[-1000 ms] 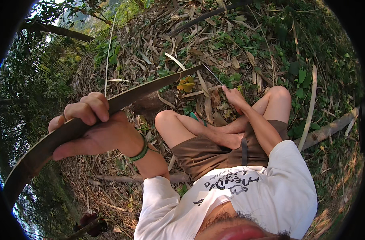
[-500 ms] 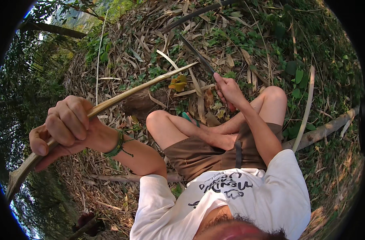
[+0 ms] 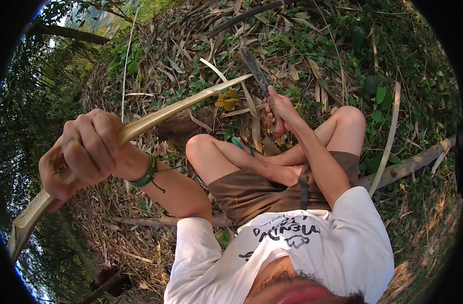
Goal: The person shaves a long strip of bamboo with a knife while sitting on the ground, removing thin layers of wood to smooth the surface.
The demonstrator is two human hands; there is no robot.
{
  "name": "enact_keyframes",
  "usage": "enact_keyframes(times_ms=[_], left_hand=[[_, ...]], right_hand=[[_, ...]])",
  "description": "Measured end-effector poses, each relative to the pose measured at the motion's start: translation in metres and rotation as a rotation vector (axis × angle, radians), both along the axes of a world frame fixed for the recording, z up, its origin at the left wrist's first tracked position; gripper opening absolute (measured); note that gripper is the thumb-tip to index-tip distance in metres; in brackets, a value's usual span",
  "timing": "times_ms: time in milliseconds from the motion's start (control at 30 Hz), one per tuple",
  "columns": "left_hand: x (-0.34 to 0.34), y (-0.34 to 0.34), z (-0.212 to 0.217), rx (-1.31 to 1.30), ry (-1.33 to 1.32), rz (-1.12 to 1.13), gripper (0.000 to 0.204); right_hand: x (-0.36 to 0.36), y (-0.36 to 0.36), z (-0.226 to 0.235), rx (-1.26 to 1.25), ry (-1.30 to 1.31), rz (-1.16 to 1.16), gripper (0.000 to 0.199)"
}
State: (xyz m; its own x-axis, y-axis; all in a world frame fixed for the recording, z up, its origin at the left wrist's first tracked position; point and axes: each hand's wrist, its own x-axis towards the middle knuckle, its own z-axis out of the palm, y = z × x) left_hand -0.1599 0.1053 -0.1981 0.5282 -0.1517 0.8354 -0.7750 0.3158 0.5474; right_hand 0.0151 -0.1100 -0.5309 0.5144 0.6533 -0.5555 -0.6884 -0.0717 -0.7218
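I sit cross-legged on leaf litter. My left hand [image 3: 87, 152] grips a long, pale split bamboo strip [image 3: 175, 108] that runs from the lower left up to a pointed tip near the middle. A green band circles that wrist. My right hand [image 3: 279, 112] is closed around the reddish handle of a long knife [image 3: 254, 68], whose dark blade points up and away, just right of the strip's tip. Blade and strip look slightly apart.
Dry bamboo leaves and husks [image 3: 201, 45] cover the slope ahead. A fallen branch [image 3: 409, 164] and a pale curved strip [image 3: 388, 142] lie at my right. A stump [image 3: 178, 126] sits beyond my knee. Water shows at lower left [image 3: 33, 253].
My right hand picked the knife up from the ground and raised its blade. My left hand drew the bamboo strip closer and turned it, so its pale edge now faces me.
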Motion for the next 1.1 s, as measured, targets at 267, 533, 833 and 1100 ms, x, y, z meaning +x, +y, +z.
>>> enact_keyframes(times_ms=[267, 533, 833, 1100], left_hand=[[-0.006, 0.006, -0.005, -0.044, -0.013, 0.018, 0.042], [-0.021, 0.037, -0.011, -0.084, -0.026, 0.009, 0.039], [-0.024, 0.041, -0.012, -0.061, -0.047, -0.009, 0.04], [-0.019, 0.03, -0.017, -0.169, -0.032, -0.048, 0.035]], right_hand=[[0.013, 0.006, -0.046, 0.058, 0.293, -0.077, 0.055], [-0.008, -0.002, -0.077, 0.225, 0.628, -0.164, 0.045], [0.002, 0.014, -0.083, 0.198, 0.679, -0.058, 0.043], [0.028, 0.021, -0.09, -0.085, 0.486, 0.154, 0.042]])
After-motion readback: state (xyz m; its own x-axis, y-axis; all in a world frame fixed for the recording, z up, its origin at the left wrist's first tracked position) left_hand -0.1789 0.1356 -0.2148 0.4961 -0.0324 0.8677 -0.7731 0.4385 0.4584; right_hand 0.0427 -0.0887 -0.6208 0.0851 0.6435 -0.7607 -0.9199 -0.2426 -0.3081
